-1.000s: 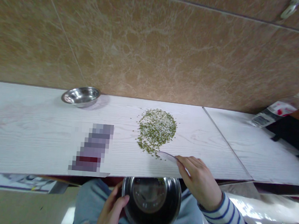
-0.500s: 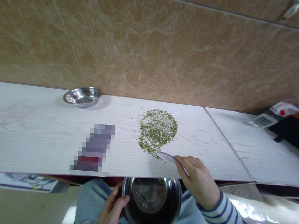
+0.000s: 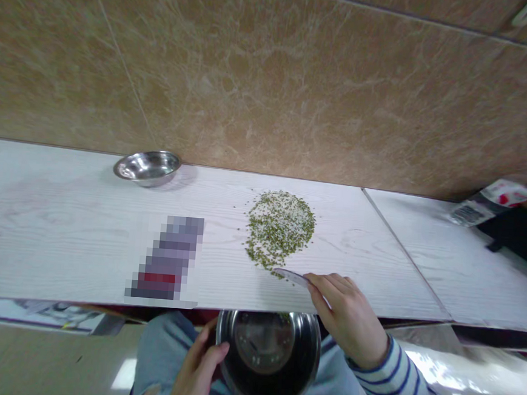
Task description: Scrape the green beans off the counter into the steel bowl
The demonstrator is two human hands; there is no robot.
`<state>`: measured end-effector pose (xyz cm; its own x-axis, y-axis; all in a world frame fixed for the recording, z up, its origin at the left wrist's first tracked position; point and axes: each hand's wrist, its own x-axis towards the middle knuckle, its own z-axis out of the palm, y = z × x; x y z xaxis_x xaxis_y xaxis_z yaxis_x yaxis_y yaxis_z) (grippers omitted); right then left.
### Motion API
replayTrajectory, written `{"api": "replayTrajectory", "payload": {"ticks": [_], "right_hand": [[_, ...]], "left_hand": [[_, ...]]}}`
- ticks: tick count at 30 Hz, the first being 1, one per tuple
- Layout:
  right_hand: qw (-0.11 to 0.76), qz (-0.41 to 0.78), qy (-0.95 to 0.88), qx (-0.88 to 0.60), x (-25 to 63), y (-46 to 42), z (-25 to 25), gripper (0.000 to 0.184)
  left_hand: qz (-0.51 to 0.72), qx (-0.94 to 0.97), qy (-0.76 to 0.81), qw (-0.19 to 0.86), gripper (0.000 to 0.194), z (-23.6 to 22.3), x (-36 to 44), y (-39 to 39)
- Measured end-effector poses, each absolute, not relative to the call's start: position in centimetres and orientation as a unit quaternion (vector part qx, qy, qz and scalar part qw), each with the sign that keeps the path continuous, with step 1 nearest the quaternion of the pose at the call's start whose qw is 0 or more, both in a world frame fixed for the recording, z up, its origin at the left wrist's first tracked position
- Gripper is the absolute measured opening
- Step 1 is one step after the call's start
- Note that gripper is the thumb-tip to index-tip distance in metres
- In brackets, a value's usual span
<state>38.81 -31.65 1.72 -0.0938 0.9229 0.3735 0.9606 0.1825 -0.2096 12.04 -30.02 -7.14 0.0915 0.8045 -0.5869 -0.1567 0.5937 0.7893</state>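
Observation:
A spread pile of small green beans mixed with white grains (image 3: 282,223) lies on the white wood-grain table. My right hand (image 3: 348,314) pinches a thin, pale, slightly curved card-like strip (image 3: 291,277), whose exact kind I cannot make out. Its far end touches the few beans at the pile's near edge. Below the table's front edge, my left hand (image 3: 200,363) grips the left rim of a deep stainless steel pot (image 3: 314,360), held over my lap. A few beans show at the pot's far inner edge; its bottom is dark and shiny.
At the back left stands a shallow steel bowl (image 3: 149,176) near the tiled wall. A blurred-out flat rectangle (image 3: 170,257) lies left of the pile. On the far right are a clear plastic bottle (image 3: 495,200) and a black item (image 3: 520,239). A seam crosses the table's right side.
The strip's tip has shifted very slightly left along the pile's near edge. The view has moved a little; my left hand and the pot hold still.

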Motion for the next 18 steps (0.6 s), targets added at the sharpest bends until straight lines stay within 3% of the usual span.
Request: {"api": "replayTrajectory", "payload": {"ticks": [18], "right_hand": [[0.225,-0.037,-0.743,-0.630,38.61,-31.85,1.83,0.021]], "left_hand": [[0.360,0.268,0.562,0.695,0.051,-7.16,11.98,-30.21]]}}
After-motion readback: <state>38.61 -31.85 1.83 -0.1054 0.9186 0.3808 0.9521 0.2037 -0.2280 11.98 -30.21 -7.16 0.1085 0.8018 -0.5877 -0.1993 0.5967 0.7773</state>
